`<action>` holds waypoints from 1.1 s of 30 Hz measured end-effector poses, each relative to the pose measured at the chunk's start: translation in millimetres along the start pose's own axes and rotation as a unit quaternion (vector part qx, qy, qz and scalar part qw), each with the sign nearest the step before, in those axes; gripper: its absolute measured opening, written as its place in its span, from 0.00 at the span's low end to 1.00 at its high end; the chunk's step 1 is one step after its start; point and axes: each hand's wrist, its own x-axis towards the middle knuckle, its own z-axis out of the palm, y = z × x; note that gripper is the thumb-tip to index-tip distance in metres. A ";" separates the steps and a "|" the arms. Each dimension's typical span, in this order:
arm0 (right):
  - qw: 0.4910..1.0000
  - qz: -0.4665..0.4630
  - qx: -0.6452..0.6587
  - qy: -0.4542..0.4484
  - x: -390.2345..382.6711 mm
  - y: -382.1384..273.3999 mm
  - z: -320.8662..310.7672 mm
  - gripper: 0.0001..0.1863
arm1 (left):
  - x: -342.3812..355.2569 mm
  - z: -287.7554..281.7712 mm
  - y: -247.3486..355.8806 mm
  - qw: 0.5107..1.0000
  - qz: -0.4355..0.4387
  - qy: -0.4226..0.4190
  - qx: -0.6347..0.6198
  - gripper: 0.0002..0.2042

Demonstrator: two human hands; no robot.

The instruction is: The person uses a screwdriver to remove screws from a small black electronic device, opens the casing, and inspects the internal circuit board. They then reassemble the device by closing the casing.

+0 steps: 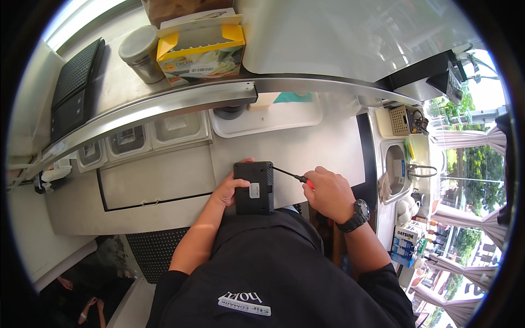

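Observation:
A black, flat, boxy device [258, 177] with a small white label is held upright near my body. It looks like a small scale with its underside showing, but I cannot be sure. My left hand [227, 189] grips its left side, thumb over the face and fingers behind. In my right hand [331, 192] is a screwdriver [297, 176] with a red and black handle. Its thin shaft points left, and the tip meets the device's upper right corner, where screw holes show. A black watch [355, 216] is on my right wrist.
Steel counter [311, 145] ahead, with food pans [178, 128] and a white tray [273, 124] behind. A shelf above bears a yellow box [201, 52], a metal canister [141, 52] and a black appliance [79, 79]. Rightward is a sink [389, 164]. Another person's hands [92, 305] show lower left.

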 end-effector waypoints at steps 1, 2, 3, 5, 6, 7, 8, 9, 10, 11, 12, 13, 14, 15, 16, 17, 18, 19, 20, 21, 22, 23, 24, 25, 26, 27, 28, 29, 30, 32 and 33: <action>1.000 -0.003 -0.006 -0.002 0.4 -0.7 -0.1 0.10 | 0.1 0.1 0.1 1.000 -0.001 0.001 -0.002 0.43; 1.000 -0.005 -0.012 -0.005 0.9 -1.4 -0.2 0.10 | 0.1 0.1 0.2 1.000 -0.002 0.002 -0.003 0.43; 1.000 -0.009 -0.018 -0.007 1.4 -2.0 -0.4 0.11 | -0.1 0.3 0.0 1.000 -0.002 0.003 -0.005 0.43; 1.000 -0.012 -0.026 -0.010 2.6 -3.2 -1.0 0.11 | 0.2 0.6 -0.2 1.000 0.000 0.004 -0.005 0.44; 0.999 -0.015 -0.028 -0.009 3.3 -3.7 -1.4 0.11 | 0.5 0.7 -0.2 1.000 0.002 0.005 -0.005 0.45; 0.999 -0.014 -0.031 -0.009 3.9 -4.5 -1.5 0.11 | 0.9 0.7 -0.4 1.000 0.000 0.003 -0.005 0.45; 0.999 -0.015 -0.031 -0.008 4.7 -5.2 -1.5 0.11 | 1.4 0.8 -0.6 1.000 -0.001 0.003 -0.004 0.45; 0.999 -0.015 -0.032 -0.006 5.4 -5.8 -1.5 0.11 | 1.7 0.7 -0.7 1.000 -0.001 0.006 -0.003 0.45; 0.999 -0.016 -0.035 -0.008 6.2 -6.3 -1.3 0.11 | 1.9 0.5 -0.9 1.000 -0.003 0.004 -0.002 0.45; 0.999 -0.016 -0.039 -0.010 7.2 -6.6 -1.1 0.11 | 2.1 0.4 -1.1 1.000 -0.003 0.005 0.000 0.45; 0.999 -0.017 -0.043 -0.011 8.0 -6.7 -0.9 0.11 | 2.4 0.2 -1.5 1.000 -0.003 0.010 0.003 0.45; 0.998 -0.016 -0.054 -0.014 9.3 -6.8 -0.8 0.11 | 2.8 0.1 -1.8 1.000 -0.003 0.006 0.007 0.44; 0.998 -0.014 -0.064 -0.018 10.8 -7.0 -0.4 0.10 | 3.2 -0.1 -2.3 1.000 -0.002 0.005 0.012 0.44; 0.997 -0.010 -0.073 -0.023 12.0 -7.1 -0.3 0.11 | 3.5 -0.2 -2.8 1.000 0.002 0.007 0.018 0.44; 0.997 -0.014 -0.079 -0.021 13.2 -7.1 -0.5 0.11 | 3.9 -0.5 -3.2 1.000 0.000 0.003 0.019 0.44; 0.996 -0.016 -0.083 -0.022 14.4 -7.1 -0.7 0.10 | 4.3 -0.7 -3.6 1.000 0.000 0.002 0.021 0.44; 0.996 -0.017 -0.087 -0.022 15.7 -7.1 -0.9 0.10 | 4.7 -1.1 -3.9 1.000 0.000 0.005 0.024 0.43; 0.996 -0.019 -0.087 -0.024 17.1 -7.0 -1.1 0.10 | 4.9 -1.5 -4.1 1.000 0.000 0.001 0.027 0.44; 0.996 -0.021 -0.086 -0.027 18.7 -6.7 -0.9 0.10 | 5.1 -2.0 -4.2 1.000 -0.001 0.001 0.031 0.44; 0.996 -0.024 -0.085 -0.030 20.4 -6.1 -0.5 0.10 | 5.1 -2.3 -4.3 0.999 0.000 0.001 0.034 0.45; 0.995 -0.026 -0.090 -0.030 22.2 -5.2 0.7 0.09 | 5.1 -2.6 -4.4 0.999 0.000 0.001 0.044 0.45; 0.995 -0.028 -0.094 -0.030 24.1 -3.8 2.4 0.09 | 5.4 -2.5 -4.5 0.998 0.000 0.001 0.055 0.45; 0.995 -0.033 -0.094 -0.027 25.8 -2.4 4.9 0.09 | 5.3 -2.4 -4.6 0.998 -0.002 0.005 0.066 0.45; 0.994 -0.031 -0.100 -0.027 27.2 -1.0 8.5 0.09 | 5.2 -2.1 -4.7 0.998 0.003 0.001 0.061 0.45; 0.994 -0.031 -0.101 -0.023 29.1 0.4 12.7 0.09 | 5.5 -1.7 -4.5 0.998 0.005 0.001 0.057 0.45; 0.994 -0.033 -0.101 -0.012 31.0 2.0 16.7 0.09 | 5.7 -1.3 -4.1 0.999 0.007 0.001 0.052 0.46; 0.994 -0.030 -0.103 -0.026 33.3 3.6 20.6 0.10 | 5.4 -0.9 -3.6 0.999 0.003 -0.005 0.047 0.45; 0.994 -0.029 -0.103 -0.033 36.1 5.3 23.6 0.10 | 5.0 -0.5 -2.8 0.999 -0.002 -0.011 0.041 0.45; 0.993 -0.013 -0.102 -0.053 37.7 7.7 25.0 0.10 | 4.4 0.0 -1.8 0.999 -0.006 -0.017 0.035 0.45; 0.994 -0.031 -0.091 -0.055 44.3 16.7 19.9 0.12 | 6.3 1.7 1.5 0.998 -0.012 -0.051 -0.026 0.39; 0.994 -0.026 -0.087 -0.067 48.2 21.4 15.7 0.12 | 7.3 3.2 2.9 0.996 -0.014 -0.067 -0.057 0.37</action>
